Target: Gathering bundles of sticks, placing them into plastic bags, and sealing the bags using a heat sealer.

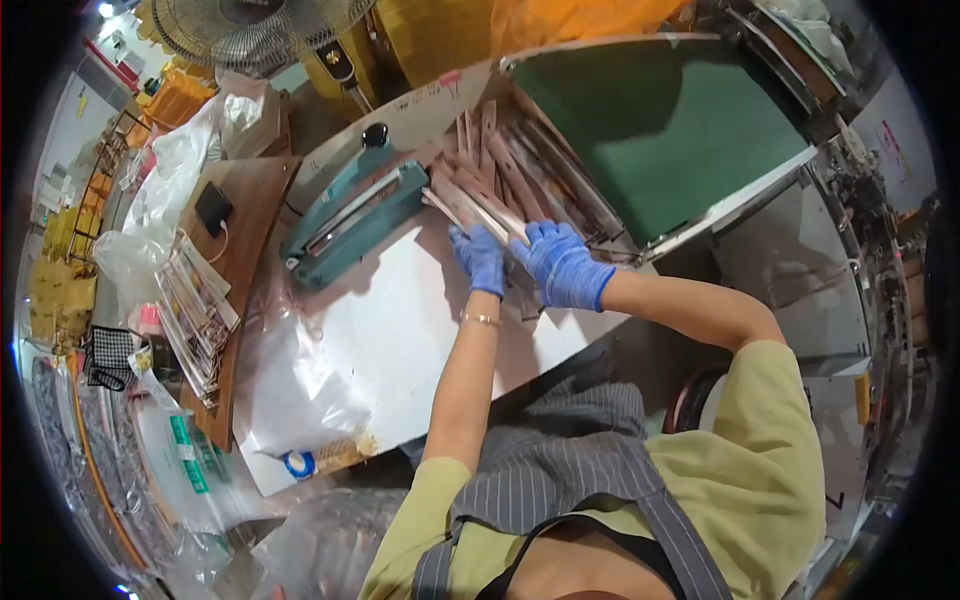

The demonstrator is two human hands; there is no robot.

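Both of my hands wear blue knit gloves and come together at the near end of a bundle of long, slim pinkish packets (466,205). My left hand (481,262) is closed round the bundle's lower left side. On its right side, my right hand (565,265) grips with the fingers bent over the packets. The palms and the ends inside the gloves are hidden. Just beyond lies a heap of similar long packets (515,172), against the side of a green-topped surface (660,125). A teal bag sealer (355,225) stands left of the bundle.
Clear plastic bags (300,385) and a roll of tape (299,464) lie on the white table (400,335). A brown board (255,270) on the left bears a dark phone-like device (213,208) and stacked printed sleeves (195,310). Behind stands a fan (250,30).
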